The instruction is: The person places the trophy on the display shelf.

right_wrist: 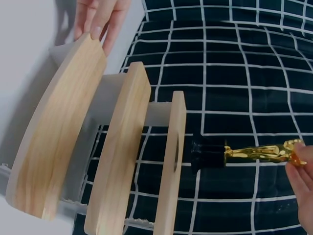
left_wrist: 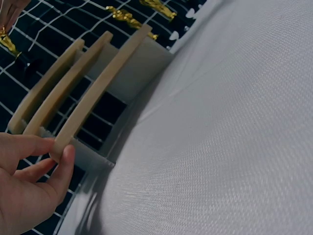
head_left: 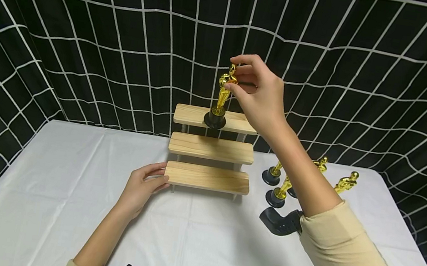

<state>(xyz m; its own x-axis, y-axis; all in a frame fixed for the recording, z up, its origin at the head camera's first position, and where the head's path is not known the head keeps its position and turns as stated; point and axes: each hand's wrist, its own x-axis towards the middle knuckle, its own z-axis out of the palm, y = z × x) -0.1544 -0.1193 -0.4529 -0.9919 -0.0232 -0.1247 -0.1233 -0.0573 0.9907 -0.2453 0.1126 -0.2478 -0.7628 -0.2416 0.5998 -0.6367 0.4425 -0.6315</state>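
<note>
My right hand (head_left: 234, 74) pinches a gold statuette trophy (head_left: 224, 89) by its head and chest, between thumb and fingers. The trophy stands upright with its black base at the top shelf (head_left: 240, 122) of a three-step wooden stand. Whether the base rests on the shelf or hangs just off it, I cannot tell. The right wrist view shows the trophy (right_wrist: 254, 152) held by my fingertips (right_wrist: 298, 164), its base against the top shelf (right_wrist: 172, 161). My left hand (head_left: 161, 176) pinches the left end of the bottom shelf (head_left: 207, 177), thumb under and fingers on top (left_wrist: 54, 152).
Several more gold trophies (head_left: 279, 193) stand on the white tablecloth (head_left: 65, 184) right of the stand, partly hidden by my right forearm. The middle shelf (head_left: 211, 148) is bare. A black curtain with a white grid (head_left: 86, 40) hangs close behind the table.
</note>
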